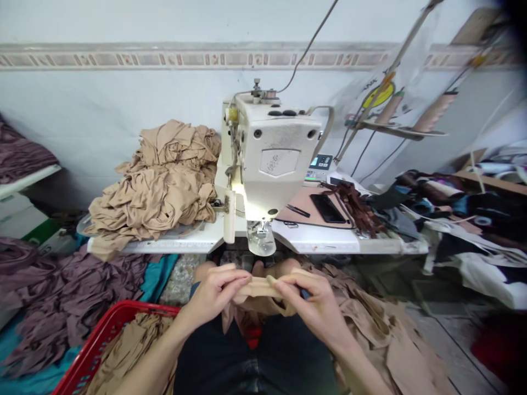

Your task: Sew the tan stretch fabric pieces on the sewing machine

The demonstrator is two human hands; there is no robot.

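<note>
My left hand (214, 293) and my right hand (313, 310) both pinch a folded band of beige fabric (259, 288) between fingers and thumbs, above my lap. Its loose part hangs below the hands. The sewing machine head (269, 148) stands ahead of them on the white table (173, 247), with its lit needle area and clear plastic guard (260, 238) beyond the table's near edge. A large heap of beige fabric (152, 186) lies on the table left of the machine. More beige pieces (370, 323) spread over my lap to the right.
A red plastic basket (119, 329) holding beige cloth sits at lower left, beside a mauve fabric heap (69, 291). On the table's right are a black phone (327, 208), small black snips (298, 210) and brown strips (354, 208). Thread cones (434, 112) and cluttered fabric occupy the right.
</note>
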